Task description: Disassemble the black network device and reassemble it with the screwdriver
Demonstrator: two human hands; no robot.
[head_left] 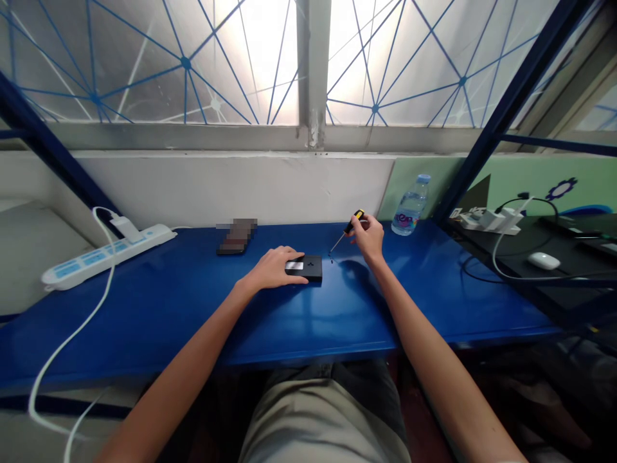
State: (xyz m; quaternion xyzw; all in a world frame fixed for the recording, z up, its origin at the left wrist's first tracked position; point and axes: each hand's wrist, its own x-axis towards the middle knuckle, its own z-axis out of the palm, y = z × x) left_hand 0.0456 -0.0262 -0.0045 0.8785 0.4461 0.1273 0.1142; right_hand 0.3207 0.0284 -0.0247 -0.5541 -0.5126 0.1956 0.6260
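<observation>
A flat black rectangular box (313,269) with a pale label lies on the blue tabletop. My left hand (278,266) grips it from its left side, thumb along the near edge and fingers over the far edge. To the right, my right hand (369,236) is closed around a screwdriver (339,242) with a yellow and black handle. Its thin shaft slants down and left, with the tip close to the tabletop. A few tiny dark pieces, perhaps screws (331,260), lie just right of the box; they are too small to make out.
A phone-like dark slab (236,238), partly pixelated, lies behind my left hand. At the far left is a white power strip (110,252) with a cable. A water bottle (411,206) stands at the back right. Beyond the blue frame, a white mouse (544,260) rests on a dark desk.
</observation>
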